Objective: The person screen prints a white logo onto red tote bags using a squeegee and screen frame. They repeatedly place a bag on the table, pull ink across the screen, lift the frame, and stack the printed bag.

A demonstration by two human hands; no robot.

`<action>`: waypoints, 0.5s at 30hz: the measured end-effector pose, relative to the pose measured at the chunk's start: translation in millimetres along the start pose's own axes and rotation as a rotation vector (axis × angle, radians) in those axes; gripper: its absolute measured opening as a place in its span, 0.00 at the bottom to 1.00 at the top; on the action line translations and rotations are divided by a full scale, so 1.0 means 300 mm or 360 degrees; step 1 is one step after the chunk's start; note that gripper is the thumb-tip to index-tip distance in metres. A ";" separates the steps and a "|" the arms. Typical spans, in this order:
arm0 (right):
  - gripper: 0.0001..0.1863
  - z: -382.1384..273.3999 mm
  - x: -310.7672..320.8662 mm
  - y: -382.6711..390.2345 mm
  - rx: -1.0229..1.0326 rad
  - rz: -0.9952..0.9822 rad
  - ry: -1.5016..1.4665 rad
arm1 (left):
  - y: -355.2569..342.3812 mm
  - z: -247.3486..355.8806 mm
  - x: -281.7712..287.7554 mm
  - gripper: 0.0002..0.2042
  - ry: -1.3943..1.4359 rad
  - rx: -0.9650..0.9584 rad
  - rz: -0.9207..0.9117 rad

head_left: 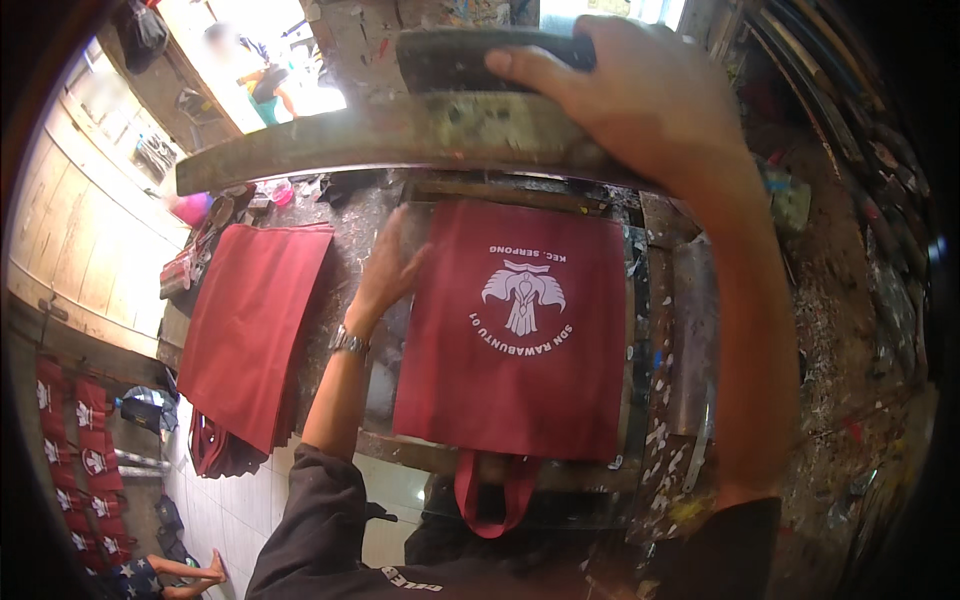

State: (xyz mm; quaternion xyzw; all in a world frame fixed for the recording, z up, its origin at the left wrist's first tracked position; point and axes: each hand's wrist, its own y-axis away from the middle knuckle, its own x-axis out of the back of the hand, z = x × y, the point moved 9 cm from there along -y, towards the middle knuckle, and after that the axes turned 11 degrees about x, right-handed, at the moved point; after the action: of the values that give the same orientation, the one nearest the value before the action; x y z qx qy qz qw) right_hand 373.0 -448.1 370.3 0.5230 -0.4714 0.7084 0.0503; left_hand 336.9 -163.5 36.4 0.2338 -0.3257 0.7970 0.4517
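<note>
A dark red cloth bag (500, 390) lies flat in front of me, with a white printed emblem (523, 300) upside down to my view and its loop handle (497, 500) hanging toward me. Above its far edge, my right hand (650, 95) grips a raised long wooden screen frame (400, 135), the thumb lying along a dark bar (440, 62) behind the beam. My left hand (390, 265), slightly blurred, has its fingers apart beside the bag's left edge; whether it touches the cloth I cannot tell. A watch (348, 341) is on that wrist.
A stack of plain red bags (255, 335) lies to the left on the worktable (350, 215). Printed bags (92, 440) are spread out at the far lower left, near another person's bare leg (195, 572). Another person (262, 80) sits beyond the doorway. Paint-stained boards (690, 340) stand right.
</note>
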 end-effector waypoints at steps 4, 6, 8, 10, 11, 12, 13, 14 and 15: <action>0.40 0.041 0.009 -0.111 -0.0460 -0.0800 -0.0375 | 0.037 -0.155 -0.214 0.37 -0.0716 0.0236 -0.0388; 0.42 0.100 0.033 -0.135 -0.0275 -0.0846 -0.0394 | 0.031 -0.114 -0.265 0.36 -0.0727 0.0166 -0.0391; 0.44 0.091 -0.001 -0.170 -0.0126 -0.0520 -0.0320 | 0.056 -0.096 -0.213 0.27 -0.0682 -0.0036 -0.0337; 0.46 0.085 -0.041 -0.251 0.0070 -0.0335 -0.0306 | 0.083 -0.144 -0.164 0.23 -0.0367 -0.0179 -0.0544; 0.47 0.127 -0.072 -0.273 0.0134 -0.0310 -0.0253 | 0.098 -0.105 -0.177 0.15 -0.0349 0.0243 -0.0629; 0.47 0.129 -0.090 -0.285 0.0125 -0.0335 -0.0241 | 0.150 -0.134 -0.071 0.16 0.0132 0.0485 -0.0489; 0.47 0.155 -0.057 -0.284 0.0067 -0.0337 -0.0166 | 0.169 -0.144 -0.006 0.16 0.0641 0.0632 -0.0365; 0.48 0.168 -0.021 -0.281 0.0013 -0.0343 -0.0093 | 0.202 -0.165 0.054 0.17 0.1157 0.0768 -0.0234; 0.49 0.168 -0.025 -0.258 -0.0094 -0.0426 -0.0103 | 0.274 -0.212 0.218 0.21 0.1092 0.0932 0.0272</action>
State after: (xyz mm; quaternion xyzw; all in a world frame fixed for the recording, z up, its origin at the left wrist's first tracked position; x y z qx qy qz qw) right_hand 454.9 -438.6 412.5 0.6019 -0.4195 0.6640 0.1444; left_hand 228.6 -111.2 11.5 0.0464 0.0636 0.9212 0.3811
